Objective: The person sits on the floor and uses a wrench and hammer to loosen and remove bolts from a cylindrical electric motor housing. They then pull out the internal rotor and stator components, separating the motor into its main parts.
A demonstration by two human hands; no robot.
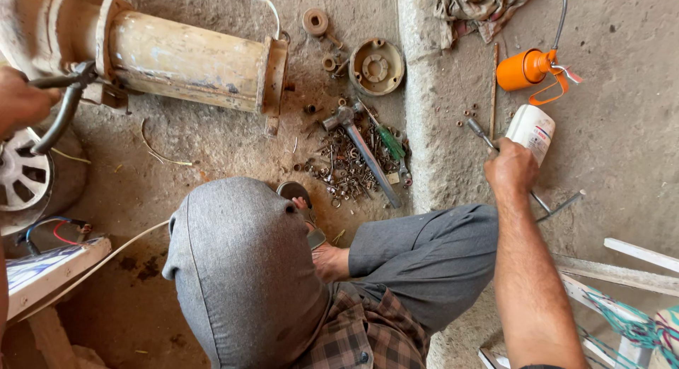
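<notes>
White cylindrical can stands on the concrete floor at two o'clock, the right hand closed around its lower end, while the left hand at nine o'clock clamps dark pliers against the rusty pump housing, an orange oil can just beyond.

Orange oil can, white bottle, grey trousers, checked shirt

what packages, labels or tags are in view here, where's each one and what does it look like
White bottle: on the ground at the right hand, cylindrical, with a red and dark printed label.
Tag: on the orange oil can, upper right, small, white and red.
</notes>
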